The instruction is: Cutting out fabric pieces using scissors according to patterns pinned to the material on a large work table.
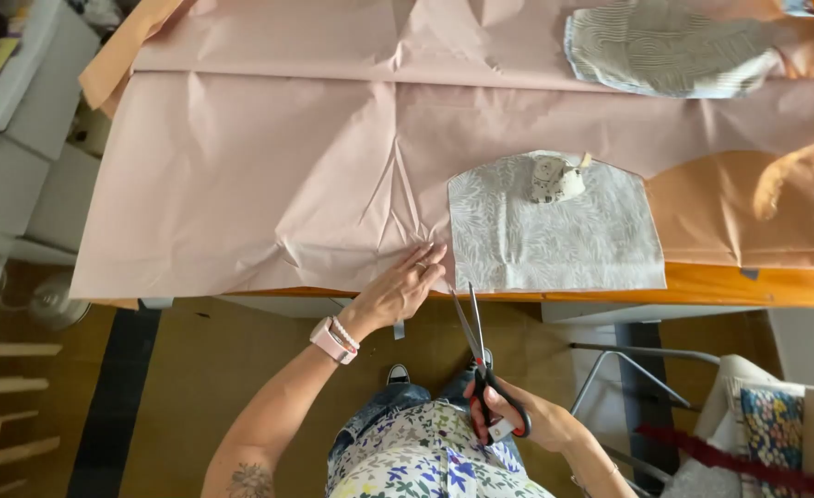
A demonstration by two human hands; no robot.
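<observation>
On the surface [748, 286], thin, floppy pink paper [269, 175] lies under flat left fingers [423, 261]; right fingers [481, 406] grip open scissors [481, 355] by their handles.

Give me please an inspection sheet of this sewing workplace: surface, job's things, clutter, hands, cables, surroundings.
Surface: wooden table, mostly covered by creased pink paper.
Job's things: grey leaf-print fabric piece at the table's near edge, a small patterned weight on it; red-handled scissors, blades open.
Clutter: second patterned fabric piece at the far right; orange paper beside the grey piece.
Hands: left hand flat on the pink paper at the table edge; right hand holds the scissors below the table edge.
Cables: nothing seen.
Surroundings: white furniture on the left, metal frame and floral fabric on the right.
</observation>
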